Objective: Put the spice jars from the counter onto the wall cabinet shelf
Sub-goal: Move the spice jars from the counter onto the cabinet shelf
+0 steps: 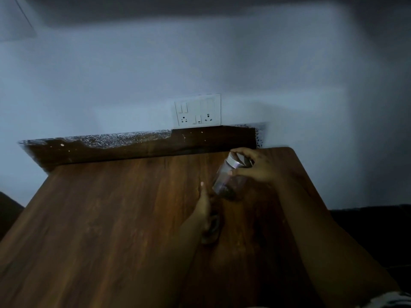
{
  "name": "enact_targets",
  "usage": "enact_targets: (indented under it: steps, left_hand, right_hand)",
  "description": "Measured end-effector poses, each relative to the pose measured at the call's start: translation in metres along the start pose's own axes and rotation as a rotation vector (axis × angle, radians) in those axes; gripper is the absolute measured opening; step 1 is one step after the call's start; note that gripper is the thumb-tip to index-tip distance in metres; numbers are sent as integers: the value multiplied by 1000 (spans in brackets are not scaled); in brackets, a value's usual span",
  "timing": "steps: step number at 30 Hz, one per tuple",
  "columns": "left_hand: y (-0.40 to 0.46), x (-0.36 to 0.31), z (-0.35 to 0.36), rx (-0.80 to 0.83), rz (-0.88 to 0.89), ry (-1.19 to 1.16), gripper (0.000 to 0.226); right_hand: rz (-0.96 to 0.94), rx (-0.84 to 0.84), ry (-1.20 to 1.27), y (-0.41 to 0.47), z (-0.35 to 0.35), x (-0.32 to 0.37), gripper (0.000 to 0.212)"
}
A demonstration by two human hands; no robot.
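Jar: your right hand (255,167) grips the spice jar (231,176) by its lid, tilted, above the table (111,207) | left hand (205,203): fingers straight, apparently holding nothing (dim) | advice: level it before lifting; support the base.

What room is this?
Probably a kitchen corner at home: a wooden counter, a wall switchboard with sockets, and the right hand gripping a jar by its lid.

One head-worn view, forward and down over the wooden counter (111,218), close to the wall (111,85).
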State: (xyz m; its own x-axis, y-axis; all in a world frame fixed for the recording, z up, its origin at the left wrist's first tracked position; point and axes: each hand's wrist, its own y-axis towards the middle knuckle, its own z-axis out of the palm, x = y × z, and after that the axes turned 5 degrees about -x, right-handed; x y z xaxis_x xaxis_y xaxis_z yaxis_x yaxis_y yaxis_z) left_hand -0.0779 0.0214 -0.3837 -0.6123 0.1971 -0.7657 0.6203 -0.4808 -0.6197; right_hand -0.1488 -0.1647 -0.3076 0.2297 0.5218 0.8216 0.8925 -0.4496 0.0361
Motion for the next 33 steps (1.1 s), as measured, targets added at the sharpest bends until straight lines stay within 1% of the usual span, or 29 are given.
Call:
enact_targets:
  steps: [3, 7, 14, 18, 20, 22, 24, 26, 28, 30, 33]
  left_hand:
    - [8, 4, -8, -29, 12, 76, 81]
    - [2, 5, -3, -62, 15, 113, 77]
    - [-4, 6, -10, -103, 65, 97, 76]
    - [-7, -7, -11, -152, 141, 47, 56]
    - [-12, -13, -11, -86, 127, -1, 57]
    - [-18, -16, -7, 34, 99, -57, 61]
    - [-23, -17, -3, 154, 49, -180, 62]
    - [-28, -15, 2, 265, -22, -333, 65]
    - [-33, -14, 5, 301, -49, -409, 70]
    - [-34, -14, 6, 322, -18, -431, 73]
    - [-40, -13, 11, 354, 124, -350, 59]
  right_hand:
    - [17, -8, 12, -5, 9, -5, 85]
    - [41, 2, -24, -9, 15, -10, 90]
    - [31, -2, -8, -13, 15, -8, 93]
    - [33, -17, -29, -15, 7, 1, 89]
    - [25, -29, -40, -14, 3, 5, 82]
    - [21, -31, -32, -16, -2, 12, 79]
    - [11, -38, 0, -18, -5, 18, 76]
    - [0, -51, 83, -20, -8, 23, 68]
    - [-7, -41, 215, -22, -9, 26, 60]
    - [24, -53, 352, -21, -8, 27, 53]
    - [157, -135, 552, -18, -4, 26, 47]
